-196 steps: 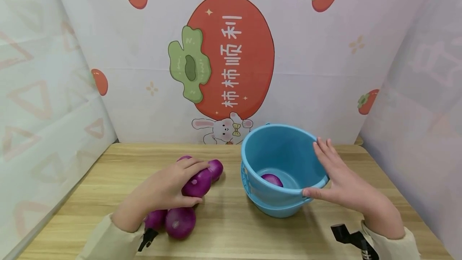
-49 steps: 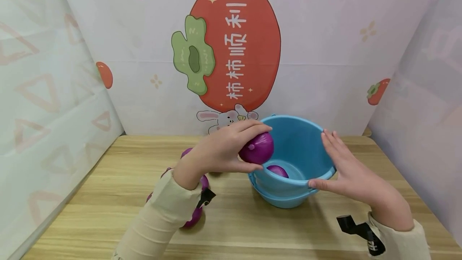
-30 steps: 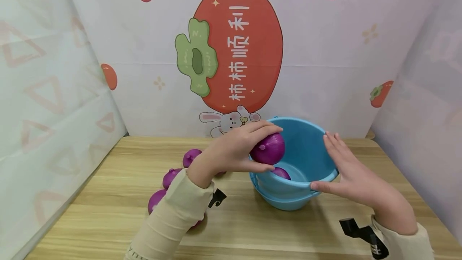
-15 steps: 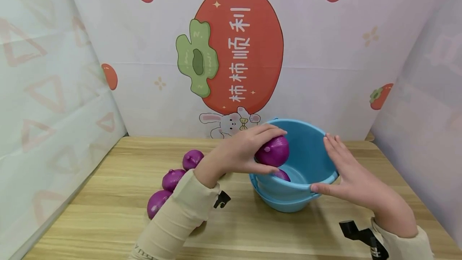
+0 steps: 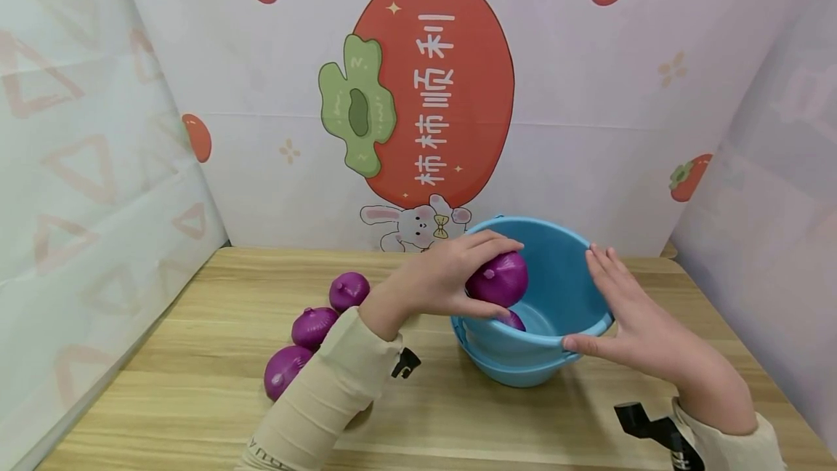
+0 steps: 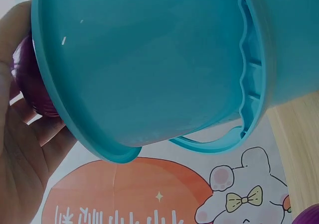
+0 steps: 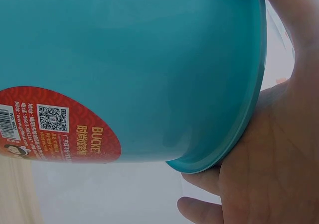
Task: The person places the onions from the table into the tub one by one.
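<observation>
Pale printed backdrop (image 5: 575, 93) with a big red cartoon fruit (image 5: 451, 71) fills the upper half of the frame, above a wood-grain table (image 5: 458, 427). Right of centre on it stands a blue bucket (image 5: 562, 267).

At the left part of the bucket's mouth, the left hand (image 5: 445, 275) has its fingers (image 5: 495, 244) curled over the held onion (image 5: 502, 280), with the thumb below, close to the rim. Whether the onion touches the rim, I can't tell. Its smooth, round skin looks likely to slip, and with the rim so near, a loose grip could let it knock the edge and roll down outside. Just below it shows the inner onion (image 5: 515, 321), inside the bucket; a hard drop onto that could bruise both.

On the rim's right side rests the right hand (image 5: 641, 333), fingers fairly straight, thumb spread toward the front, bracing rather than clutching. Should the other wrist lean on the opposite edge, the bucket might slide or tip.

Left of centre sit three onions (image 5: 314, 327), the lowest partly behind the left sleeve (image 5: 327, 391). Pulling that arm back carelessly could set one rolling.
</observation>
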The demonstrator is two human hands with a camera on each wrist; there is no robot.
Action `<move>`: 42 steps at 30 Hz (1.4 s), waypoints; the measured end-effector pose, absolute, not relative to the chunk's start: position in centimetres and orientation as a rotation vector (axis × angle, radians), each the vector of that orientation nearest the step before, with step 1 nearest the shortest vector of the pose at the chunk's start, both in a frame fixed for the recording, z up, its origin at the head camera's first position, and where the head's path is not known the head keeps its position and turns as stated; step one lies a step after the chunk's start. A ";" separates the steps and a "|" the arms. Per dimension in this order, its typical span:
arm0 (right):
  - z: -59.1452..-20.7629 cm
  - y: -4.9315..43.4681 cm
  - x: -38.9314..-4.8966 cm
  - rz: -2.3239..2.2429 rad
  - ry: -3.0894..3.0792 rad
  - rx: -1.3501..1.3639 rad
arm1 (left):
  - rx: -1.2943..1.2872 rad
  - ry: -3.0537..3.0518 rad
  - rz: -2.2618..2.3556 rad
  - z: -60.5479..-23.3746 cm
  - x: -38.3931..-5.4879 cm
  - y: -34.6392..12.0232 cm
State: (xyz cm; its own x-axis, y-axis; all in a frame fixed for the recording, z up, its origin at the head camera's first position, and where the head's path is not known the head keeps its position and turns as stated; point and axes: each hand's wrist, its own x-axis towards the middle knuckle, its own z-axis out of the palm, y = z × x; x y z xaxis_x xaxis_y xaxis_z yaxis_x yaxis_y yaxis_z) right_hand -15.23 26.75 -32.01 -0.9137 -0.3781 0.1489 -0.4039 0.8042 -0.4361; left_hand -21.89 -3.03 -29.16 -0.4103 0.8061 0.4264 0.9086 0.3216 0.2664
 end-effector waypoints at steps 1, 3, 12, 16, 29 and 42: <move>-32.0 26.7 -15.2 0.727 -2.931 0.636 | -1.567 -2.374 -0.695 -29.2 -21.9 -3.0; -32.0 26.7 -15.2 0.724 -2.930 0.634 | -1.569 -2.382 -0.683 -29.2 -21.9 -3.1; -32.0 26.7 -15.2 0.734 -2.922 0.638 | -1.560 -2.443 -0.639 -29.1 -21.7 -3.4; -32.1 26.7 -15.2 0.749 -2.924 0.639 | -1.550 -2.445 -0.624 -29.0 -21.6 -3.5; -32.1 26.6 -15.2 0.762 -2.908 0.653 | -1.544 -2.463 -0.587 -28.7 -21.0 -4.0; -32.0 26.6 -15.1 0.802 -2.904 0.664 | -1.527 -2.478 -0.552 -29.1 -21.1 -4.9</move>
